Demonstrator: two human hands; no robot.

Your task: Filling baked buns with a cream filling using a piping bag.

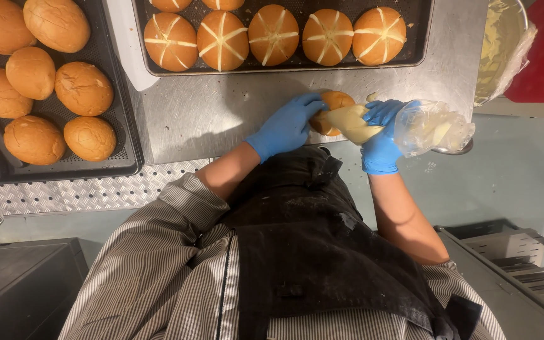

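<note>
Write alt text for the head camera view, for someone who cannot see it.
A person's blue-gloved left hand steadies a round golden bun on a steel table while the gloved right hand squeezes a clear plastic piping bag of pale cream at it. Beyond sits a dark tray of cream-crossed buns; left, a tray of plain buns.

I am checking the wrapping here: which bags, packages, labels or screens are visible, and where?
Piping bag: clear plastic, cream-filled, in right hand, tip at the bun held by left hand.
Plastic liner: clear, crumpled over a bowl's rim, top right.
Labels, screens: none visible.
</note>
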